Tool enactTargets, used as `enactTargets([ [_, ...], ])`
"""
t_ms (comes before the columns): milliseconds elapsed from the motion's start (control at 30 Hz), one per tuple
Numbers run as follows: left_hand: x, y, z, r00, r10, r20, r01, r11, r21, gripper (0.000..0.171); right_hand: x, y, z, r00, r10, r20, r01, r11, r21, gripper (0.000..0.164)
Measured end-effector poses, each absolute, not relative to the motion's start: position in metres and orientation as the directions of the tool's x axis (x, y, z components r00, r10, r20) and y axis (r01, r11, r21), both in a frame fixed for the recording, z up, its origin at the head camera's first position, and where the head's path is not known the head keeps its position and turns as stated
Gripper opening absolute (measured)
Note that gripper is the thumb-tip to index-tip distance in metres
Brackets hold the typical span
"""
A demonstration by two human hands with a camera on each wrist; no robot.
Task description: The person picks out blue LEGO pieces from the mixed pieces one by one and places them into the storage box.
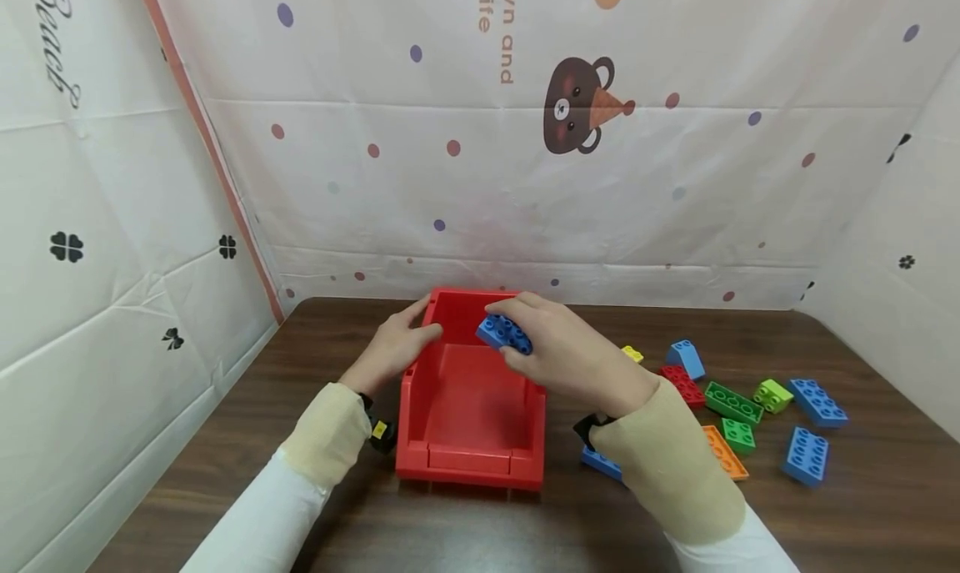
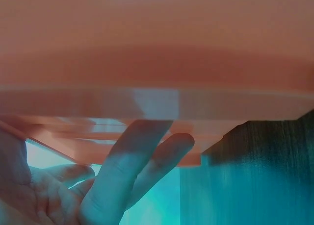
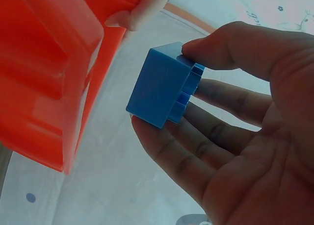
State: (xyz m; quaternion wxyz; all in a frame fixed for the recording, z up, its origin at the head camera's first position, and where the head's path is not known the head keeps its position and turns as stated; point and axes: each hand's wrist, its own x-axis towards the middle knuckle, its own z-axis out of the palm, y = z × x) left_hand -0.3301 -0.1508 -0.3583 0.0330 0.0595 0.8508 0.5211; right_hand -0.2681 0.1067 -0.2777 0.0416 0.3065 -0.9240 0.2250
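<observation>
Head: the right hand pinches a blue brick above the red bin, toward its one o'clock; the left hand grips the ten-o'clock rim. Left wrist: fingers touch the bin. Right wrist: bin at ten o'clock.

Head view brightly and evenly lit; light diffused by pale sheet. Soft sheen thrown on near part of worktop, dim shadow cast under left sleeve; red bin gently shaded inside. Left wrist view tinted teal, hazed; bin wall nearest lens blurred and washed out, left fingers partly shadowed, patch behind overexposed. Right wrist view backlit: right fingers darkened, blue brick sharply rendered, sheet whitened towards upper right.
</observation>
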Motion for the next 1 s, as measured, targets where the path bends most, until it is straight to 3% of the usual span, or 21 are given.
enactTargets([
  [1000,-0.335,-0.149,-0.359,-0.992,0.129,-0.011,0.048,0.449,0.892,0.07,-0.293,0.066,-0.266,-0.847,-0.476,0.236,-0.53,0.735,-0.423,0.051],
])
